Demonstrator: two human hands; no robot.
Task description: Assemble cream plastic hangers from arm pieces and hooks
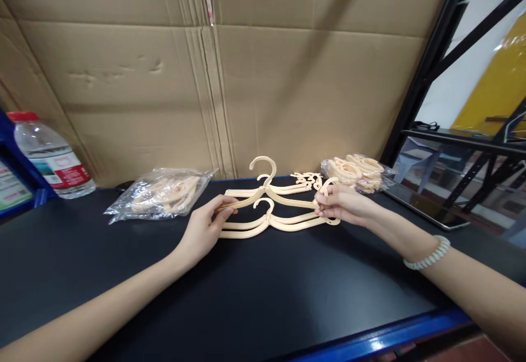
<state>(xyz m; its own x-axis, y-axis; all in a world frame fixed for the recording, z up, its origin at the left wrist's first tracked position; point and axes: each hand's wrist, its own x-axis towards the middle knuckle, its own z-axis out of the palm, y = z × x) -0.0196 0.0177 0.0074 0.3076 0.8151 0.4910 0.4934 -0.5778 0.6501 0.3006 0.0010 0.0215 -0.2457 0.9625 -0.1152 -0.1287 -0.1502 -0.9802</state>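
A cream plastic clothes hanger point(287, 202) is held up off the dark tabletop, its hook pointing away from me. My left hand point(204, 225) pinches its left end. At the other end, my right hand point(343, 204) has its fingers closed on the tip. A curved cream piece point(330, 182) shows at the right fingertips; whether it is joined to the hanger I cannot tell. More cream hangers point(249, 234) lie stacked below, partly covered by both hands. Just behind, a further hanger point(242, 193) lies partly hidden. Small cream hooks point(306, 178) sit in a loose pile beyond my right hand.
A clear bag point(158, 192) of cream parts lies at left, another bag point(357, 171) at back right. A red-capped water bottle point(57, 159) stands far left. Cardboard point(287, 88) walls off the back. A flat dark tablet-like object point(427, 208) lies right, near a black metal frame point(415, 99).
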